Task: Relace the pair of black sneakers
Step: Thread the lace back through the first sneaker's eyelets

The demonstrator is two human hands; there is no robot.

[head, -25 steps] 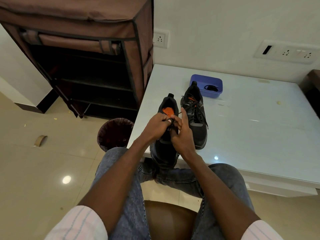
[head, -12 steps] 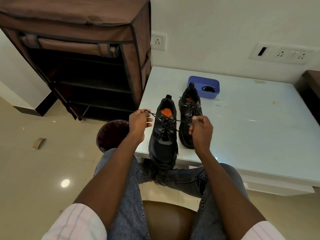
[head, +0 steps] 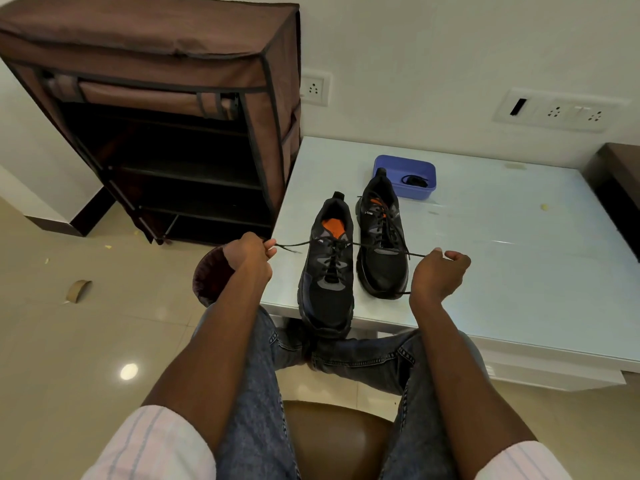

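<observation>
Both hands have drawn far apart since half a second ago, when they sat close on either side of the near sneaker's tongue; a second ago they were pressed together right over it. Now the left hand [head: 250, 252] is off the table's left edge, above the bin [head: 207, 282], its fingers curled and pinching one end of the black lace [head: 294, 243], with a short tip sticking out past the fingers. The right hand [head: 438, 271] is over the table [head: 519, 244], near its front edge, just right of the far sneaker's toe, curled round the other end of the lace.

Between the two hands the lace runs taut and nearly level, passing through the top eyelets of the near sneaker [head: 327, 271], which lies midway between the grips. That sneaker sits at the table's front-left corner, its toe overhanging the front edge. The other sneaker [head: 382, 237] stands just beside it on the right, set further back, laced, with the stretched lace crossing in front of it.

A blue tray [head: 405, 168] sits behind the shoes, toward the back edge, touching or nearly touching the second sneaker's heel.
</observation>
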